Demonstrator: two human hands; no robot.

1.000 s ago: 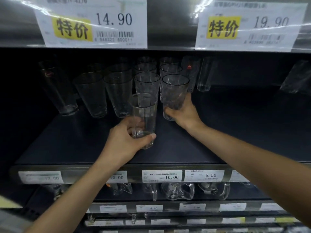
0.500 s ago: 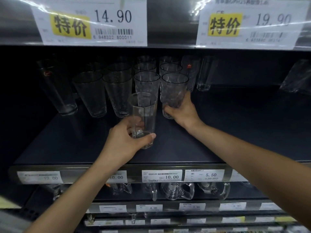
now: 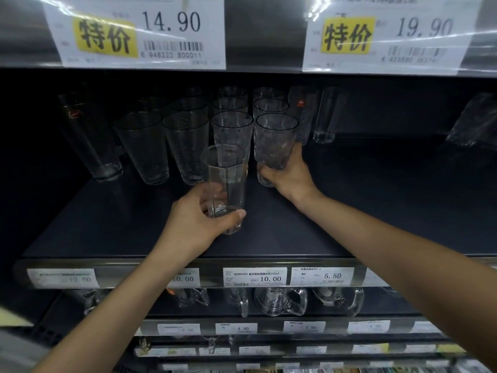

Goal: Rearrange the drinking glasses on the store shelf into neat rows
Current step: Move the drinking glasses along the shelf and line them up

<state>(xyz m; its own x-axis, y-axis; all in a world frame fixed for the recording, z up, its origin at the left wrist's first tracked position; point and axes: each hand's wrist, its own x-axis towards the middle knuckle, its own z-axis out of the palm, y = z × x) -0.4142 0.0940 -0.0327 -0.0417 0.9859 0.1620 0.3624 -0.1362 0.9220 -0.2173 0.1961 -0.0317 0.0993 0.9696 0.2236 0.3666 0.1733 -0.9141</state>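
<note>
While the left grip [image 3: 193, 227] curls round a faceted glass [image 3: 227, 179] near the shelf [image 3: 376, 211] front, the right grip [image 3: 291, 179] clasps the front dimpled glass [image 3: 274, 141] low down.

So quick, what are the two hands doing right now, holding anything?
Left hand: closed, gripping the faceted glass near its base.
Right hand: closed, holding the dimpled glass at the front of its row.

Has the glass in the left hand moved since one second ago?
No. The faceted glass in the left hand still overlaps the same front-row glass behind it.
</note>
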